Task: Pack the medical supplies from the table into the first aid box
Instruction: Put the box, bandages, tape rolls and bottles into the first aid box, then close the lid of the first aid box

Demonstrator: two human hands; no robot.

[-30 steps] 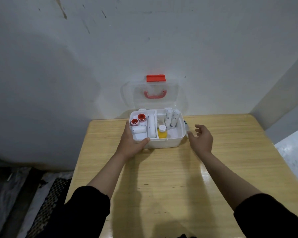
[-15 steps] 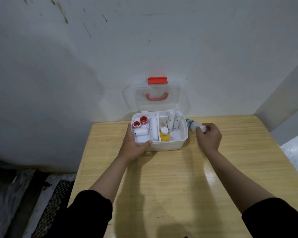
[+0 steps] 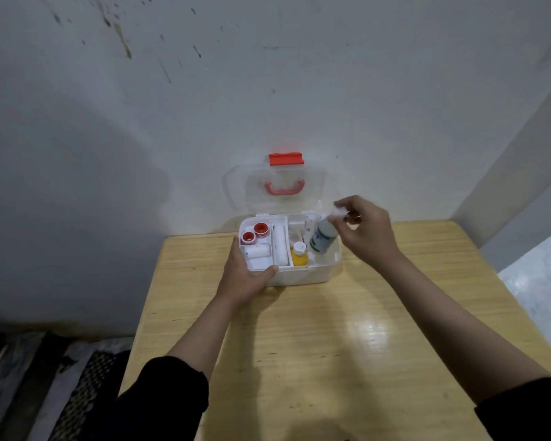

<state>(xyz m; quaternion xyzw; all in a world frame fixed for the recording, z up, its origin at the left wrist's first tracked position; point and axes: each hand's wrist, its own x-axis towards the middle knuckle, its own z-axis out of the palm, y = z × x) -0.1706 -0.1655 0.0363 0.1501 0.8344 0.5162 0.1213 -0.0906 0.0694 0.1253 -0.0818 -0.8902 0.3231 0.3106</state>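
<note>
A white first aid box (image 3: 303,275) stands open at the table's far edge, its clear lid (image 3: 236,189) with red handle and latch leaning on the wall. Inside lie two red-capped tape rolls (image 3: 254,233), a white bandage roll (image 3: 259,251), a long white roll (image 3: 280,246) and a small yellow bottle (image 3: 299,256). My left hand (image 3: 244,278) grips the box's front left corner, thumb over the rim. My right hand (image 3: 365,232) holds a white bottle with a green label (image 3: 322,237) by its cap, tilted, its base inside the right compartment.
The wooden table (image 3: 315,345) stands in a corner against a grey stained wall. Beyond its left edge the floor holds a dark patterned mat (image 3: 77,396). A pale floor shows past the right edge.
My right hand picked the white bottle up from the table beside the box's right side and lifted it over into the right compartment. My left hand stayed on the box.
</note>
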